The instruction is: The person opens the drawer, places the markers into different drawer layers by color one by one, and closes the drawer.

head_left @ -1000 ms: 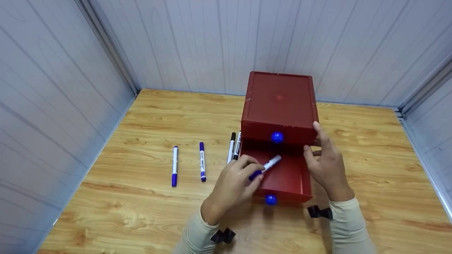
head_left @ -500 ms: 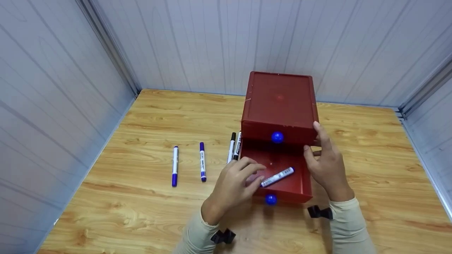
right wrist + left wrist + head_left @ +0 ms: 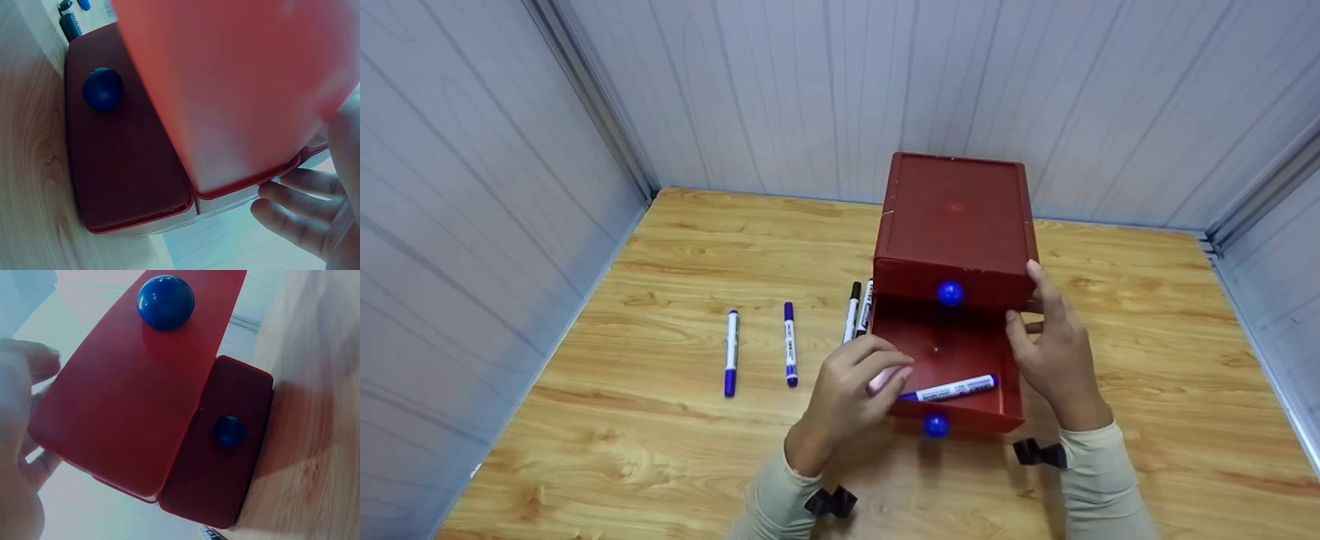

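Note:
A red drawer cabinet (image 3: pixel 960 217) stands on the table, with one drawer (image 3: pixel 960 352) pulled out under its top section. A white marker with blue ends (image 3: pixel 958 388) lies in that drawer near the front wall, slightly slanted. Over the drawer's left side is my left hand (image 3: pixel 844 386), fingers loosely bent and holding nothing, its thumb close to the marker's left end. My right hand (image 3: pixel 1054 360) rests its index fingertip and thumb at the cabinet's front right edge. The right wrist view shows its other fingers (image 3: pixel 292 225) extended beside the cabinet.
Two blue-and-white markers, one farther left (image 3: pixel 732 352) and one nearer (image 3: pixel 790 343), lie on the table. Two black-and-white markers (image 3: pixel 851 311) lie against the cabinet's left side. Below the pulled-out drawer, another drawer (image 3: pixel 214 461) with a blue knob (image 3: pixel 229 431) is closed. Panel walls surround the table.
My left hand has let go of the marker and drawn slightly left. The marker has dropped into the drawer and rolled toward its front wall. My right hand stays put.

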`<control>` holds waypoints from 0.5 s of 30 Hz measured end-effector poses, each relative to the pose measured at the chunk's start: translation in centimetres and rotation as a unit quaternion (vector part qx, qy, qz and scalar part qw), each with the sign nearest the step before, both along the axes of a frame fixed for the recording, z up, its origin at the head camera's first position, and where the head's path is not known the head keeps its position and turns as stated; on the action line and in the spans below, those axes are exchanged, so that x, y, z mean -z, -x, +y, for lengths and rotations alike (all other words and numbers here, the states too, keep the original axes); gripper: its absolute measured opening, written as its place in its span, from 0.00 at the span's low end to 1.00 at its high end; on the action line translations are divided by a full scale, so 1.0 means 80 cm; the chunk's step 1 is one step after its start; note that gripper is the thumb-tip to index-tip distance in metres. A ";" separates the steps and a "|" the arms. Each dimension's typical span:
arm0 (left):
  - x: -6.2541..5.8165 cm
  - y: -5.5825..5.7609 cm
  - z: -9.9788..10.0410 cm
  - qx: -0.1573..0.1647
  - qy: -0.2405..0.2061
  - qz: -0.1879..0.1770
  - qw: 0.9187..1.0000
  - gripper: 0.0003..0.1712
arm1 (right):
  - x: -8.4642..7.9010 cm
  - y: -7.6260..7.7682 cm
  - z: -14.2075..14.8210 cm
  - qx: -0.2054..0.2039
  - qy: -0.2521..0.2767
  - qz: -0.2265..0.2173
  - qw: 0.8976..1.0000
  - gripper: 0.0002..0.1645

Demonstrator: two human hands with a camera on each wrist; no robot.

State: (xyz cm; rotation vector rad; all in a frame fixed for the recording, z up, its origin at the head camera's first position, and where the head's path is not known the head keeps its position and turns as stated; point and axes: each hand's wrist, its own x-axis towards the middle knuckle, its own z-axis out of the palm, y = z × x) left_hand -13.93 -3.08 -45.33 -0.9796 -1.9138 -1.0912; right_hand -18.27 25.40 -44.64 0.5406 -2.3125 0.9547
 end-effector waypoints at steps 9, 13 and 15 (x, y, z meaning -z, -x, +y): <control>-0.001 0.006 -0.013 -0.022 -0.067 0.030 0.997 0.04 | 0.000 0.000 -0.001 -0.005 0.014 0.008 1.000 0.45; 0.001 0.012 -0.024 -0.044 -0.090 0.017 0.995 0.05 | 0.001 0.001 -0.001 -0.006 0.012 0.010 1.000 0.44; 0.004 0.015 -0.030 -0.057 -0.101 0.009 0.993 0.06 | 0.001 0.001 -0.001 -0.005 0.007 0.008 1.000 0.44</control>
